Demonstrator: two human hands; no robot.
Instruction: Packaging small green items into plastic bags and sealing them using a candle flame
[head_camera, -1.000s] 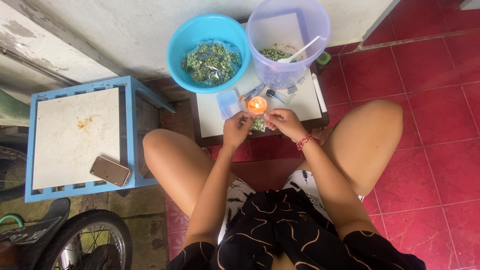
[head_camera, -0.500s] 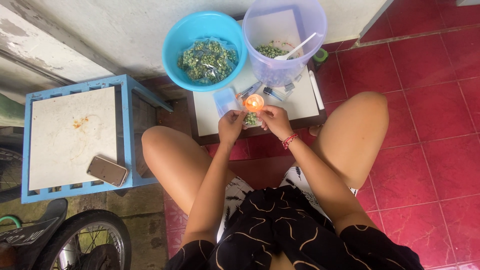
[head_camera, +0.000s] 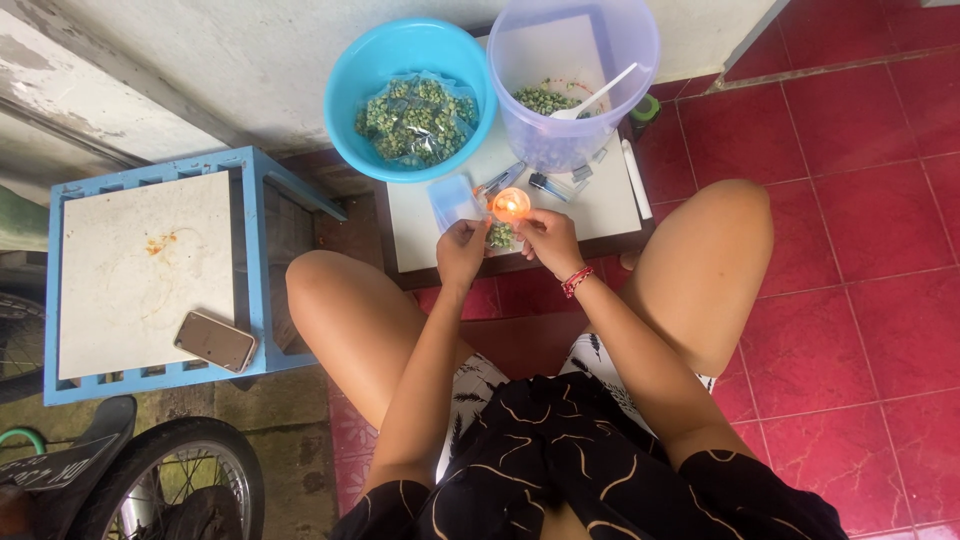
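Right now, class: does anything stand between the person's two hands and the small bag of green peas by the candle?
Nothing visible does. The left hand and right hand both pinch the small bag of green peas directly, just beside the lit candle on the white tabletop.

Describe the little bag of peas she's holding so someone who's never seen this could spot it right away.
Start at the low white table between the person's knees. At its near edge, just below the lit candle, the left hand and right hand pinch a small clear bag of green peas. Unlike the bags piled in the blue bowl, it is held up alone.
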